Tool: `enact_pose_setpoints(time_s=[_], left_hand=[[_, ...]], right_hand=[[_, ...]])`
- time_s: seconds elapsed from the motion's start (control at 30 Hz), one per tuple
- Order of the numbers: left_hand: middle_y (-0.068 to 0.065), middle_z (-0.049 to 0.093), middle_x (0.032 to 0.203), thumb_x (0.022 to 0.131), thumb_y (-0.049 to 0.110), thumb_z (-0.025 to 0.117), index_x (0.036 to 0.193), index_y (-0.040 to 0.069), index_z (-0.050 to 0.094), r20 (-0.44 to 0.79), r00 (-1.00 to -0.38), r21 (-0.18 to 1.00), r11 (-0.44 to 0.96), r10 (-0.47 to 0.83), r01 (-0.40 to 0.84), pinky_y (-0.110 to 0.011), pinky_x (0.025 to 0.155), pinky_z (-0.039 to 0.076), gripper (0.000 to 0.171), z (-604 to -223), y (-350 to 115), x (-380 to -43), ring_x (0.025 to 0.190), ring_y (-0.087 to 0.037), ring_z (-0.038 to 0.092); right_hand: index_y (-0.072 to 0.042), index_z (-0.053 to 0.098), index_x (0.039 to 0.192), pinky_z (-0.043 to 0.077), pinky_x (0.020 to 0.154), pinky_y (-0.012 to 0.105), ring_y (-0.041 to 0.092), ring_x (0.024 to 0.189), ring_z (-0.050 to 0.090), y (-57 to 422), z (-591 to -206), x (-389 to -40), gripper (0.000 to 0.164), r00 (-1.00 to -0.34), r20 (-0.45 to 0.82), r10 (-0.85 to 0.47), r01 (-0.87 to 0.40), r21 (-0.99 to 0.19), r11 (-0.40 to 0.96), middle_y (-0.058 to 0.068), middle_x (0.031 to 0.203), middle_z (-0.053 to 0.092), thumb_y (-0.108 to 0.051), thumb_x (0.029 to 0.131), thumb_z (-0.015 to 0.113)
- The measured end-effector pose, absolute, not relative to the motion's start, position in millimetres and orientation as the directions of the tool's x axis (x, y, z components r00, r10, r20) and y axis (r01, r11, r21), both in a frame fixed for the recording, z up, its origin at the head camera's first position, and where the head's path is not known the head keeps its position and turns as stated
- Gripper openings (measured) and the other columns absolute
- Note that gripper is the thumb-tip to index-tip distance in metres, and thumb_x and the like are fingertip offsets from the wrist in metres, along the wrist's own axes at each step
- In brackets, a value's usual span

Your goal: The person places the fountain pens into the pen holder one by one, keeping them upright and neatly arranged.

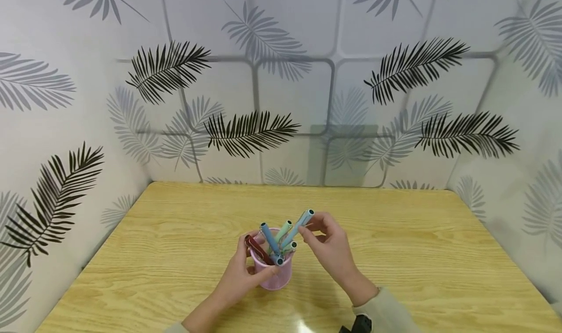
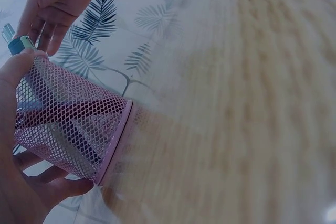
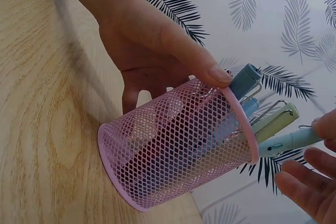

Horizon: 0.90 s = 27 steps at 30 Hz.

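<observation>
A pink mesh pen holder (image 1: pixel 281 277) stands on the table, filled with several pens. My left hand (image 1: pixel 237 277) grips it round the side, its thumb along the front near the rim. Between thumb and fingers, my right hand (image 1: pixel 331 247) pinches the upper part of a light blue pen (image 1: pixel 296 229). That pen leans out to the right, its lower end still inside the holder, as the right wrist view shows. Beside it are a light green pen (image 3: pixel 275 124), a blue pen (image 1: pixel 269 236) and a dark red pen (image 1: pixel 259 250), the red one leaning left.
The wood-grain table (image 1: pixel 175 225) reaches back to a wall (image 1: pixel 290 93) with leaf patterns, which also closes in the left and right sides. A black device (image 1: pixel 362 324) sits at the right sleeve (image 1: pixel 391 313).
</observation>
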<state>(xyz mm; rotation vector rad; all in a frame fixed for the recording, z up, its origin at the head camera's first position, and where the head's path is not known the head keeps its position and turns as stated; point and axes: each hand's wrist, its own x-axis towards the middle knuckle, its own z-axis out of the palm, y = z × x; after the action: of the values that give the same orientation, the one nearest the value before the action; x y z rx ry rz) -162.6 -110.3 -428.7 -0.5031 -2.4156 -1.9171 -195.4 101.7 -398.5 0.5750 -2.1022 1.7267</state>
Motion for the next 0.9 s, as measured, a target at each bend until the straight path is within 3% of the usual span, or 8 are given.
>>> enact_pose_setpoints(time_s=[0.23, 0.5, 0.9], left_hand=[[-0.012, 0.045, 0.132, 0.079, 0.018, 0.076, 0.139, 0.015, 0.027, 0.233, -0.948, 0.939, 0.204, 0.216, 0.277, -0.033, 0.077, 0.054, 0.078, -447.0, -110.5, -171.4, 0.113, -0.032, 0.049], [-0.002, 0.042, 0.134, 0.079, 0.027, 0.076, 0.138, 0.026, 0.027, 0.231, -0.946, 0.941, 0.194, 0.229, 0.277, -0.032, 0.080, 0.053, 0.078, -459.7, -114.8, -177.7, 0.113, -0.029, 0.047], [-0.014, 0.046, 0.127, 0.073, 0.016, 0.081, 0.139, 0.021, 0.027, 0.200, -0.934, 0.947, 0.188, 0.295, 0.262, -0.035, 0.086, 0.050, 0.085, -455.0, -124.1, -179.7, 0.111, -0.031, 0.052]], right_hand=[[-0.015, 0.063, 0.096, 0.054, 0.062, 0.029, 0.016, 0.083, 0.062, 102.5, -408.7, -197.6, 0.014, -0.869, 0.477, -0.134, -0.495, -0.821, 0.286, -0.003, 0.093, 0.063, -0.012, 0.084, 0.070], [-0.011, 0.066, 0.096, 0.051, 0.062, 0.025, 0.016, 0.082, 0.061, 101.9, -412.4, -196.0, 0.014, -0.874, 0.453, -0.178, -0.486, -0.797, 0.359, -0.002, 0.095, 0.064, -0.004, 0.084, 0.068], [-0.015, 0.065, 0.096, 0.051, 0.063, 0.028, 0.016, 0.084, 0.060, 116.1, -417.6, -196.0, 0.016, -0.892, 0.413, -0.186, -0.453, -0.808, 0.378, -0.001, 0.096, 0.064, -0.001, 0.086, 0.064]])
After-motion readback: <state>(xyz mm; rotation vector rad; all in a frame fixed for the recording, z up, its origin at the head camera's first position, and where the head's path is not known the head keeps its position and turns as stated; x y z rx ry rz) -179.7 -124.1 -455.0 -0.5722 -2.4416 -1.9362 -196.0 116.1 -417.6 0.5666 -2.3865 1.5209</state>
